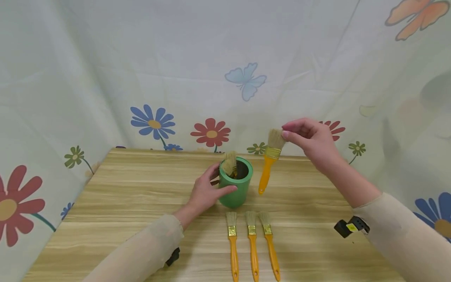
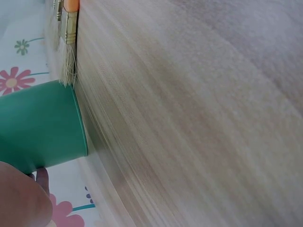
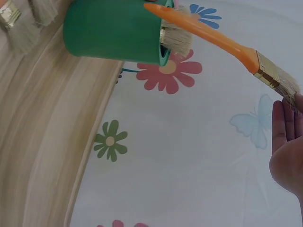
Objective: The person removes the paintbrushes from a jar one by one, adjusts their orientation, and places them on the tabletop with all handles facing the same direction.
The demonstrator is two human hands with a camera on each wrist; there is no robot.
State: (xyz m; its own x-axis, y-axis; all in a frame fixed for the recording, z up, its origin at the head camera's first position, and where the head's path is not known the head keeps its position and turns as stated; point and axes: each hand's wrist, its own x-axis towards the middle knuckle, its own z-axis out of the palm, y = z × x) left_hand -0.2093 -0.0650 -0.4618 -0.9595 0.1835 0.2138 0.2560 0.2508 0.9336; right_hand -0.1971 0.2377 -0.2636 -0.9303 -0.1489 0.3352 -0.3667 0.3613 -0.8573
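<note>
A green cup [image 1: 237, 194] stands upright on the table, and my left hand [image 1: 207, 190] grips its side, thumb in front and fingers behind. One paintbrush [image 1: 230, 164] is inside the cup, bristles sticking up above the rim. To the right of the cup, my right hand [image 1: 315, 147] pinches a second paintbrush [image 1: 267, 168] by its bristle tips. That brush hangs in the air, its orange handle [image 3: 208, 33] slanting down toward the cup. In the left wrist view the green cup [image 2: 42, 125] shows beside part of the left hand [image 2: 21, 201].
Three more paintbrushes [image 1: 253, 244] with orange handles lie side by side in front of the cup, bristles pointing away from me. The wood-grain table [image 1: 141, 180] ends at a curtain [image 1: 183, 58] printed with flowers and butterflies.
</note>
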